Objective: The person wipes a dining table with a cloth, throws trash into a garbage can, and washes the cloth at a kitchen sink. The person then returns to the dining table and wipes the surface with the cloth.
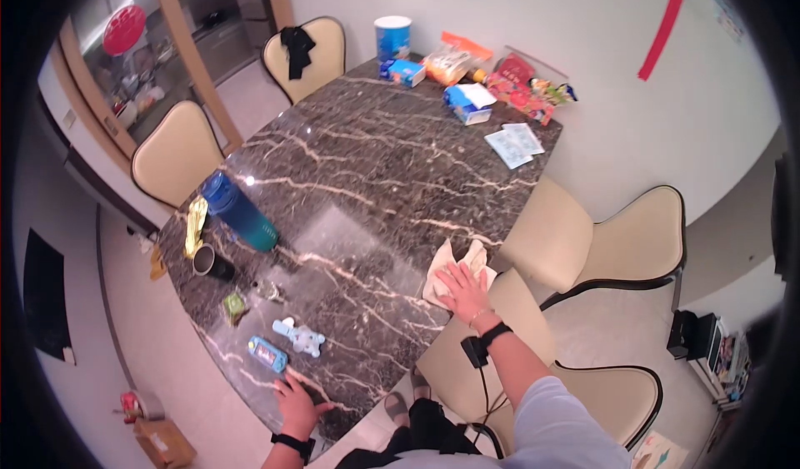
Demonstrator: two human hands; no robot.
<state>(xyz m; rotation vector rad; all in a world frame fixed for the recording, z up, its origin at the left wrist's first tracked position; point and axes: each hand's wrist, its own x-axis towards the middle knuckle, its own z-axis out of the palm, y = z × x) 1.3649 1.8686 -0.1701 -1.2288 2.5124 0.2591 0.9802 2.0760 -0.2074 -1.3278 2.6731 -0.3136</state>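
My right hand [467,294] lies flat with spread fingers on a crumpled cream cloth [437,262] at the table's right edge. My left hand [296,406] rests open on the near edge of the dark marble table [367,244], holding nothing. Just beyond its fingertips lies a small blue handheld device with a screen [267,354]. Beside that is a light-blue bear-shaped item [302,338]. A small green packet [234,307] and a little clear item [267,290] sit farther up.
A blue-green bottle [242,212], dark cup [212,263] and gold wrapper [195,227] stand or lie at the left. Along the far edge are a blue canister [392,38], snack bags [447,63], a tissue pack [468,104] and flat packets [515,145]. Beige chairs [546,235] surround the table.
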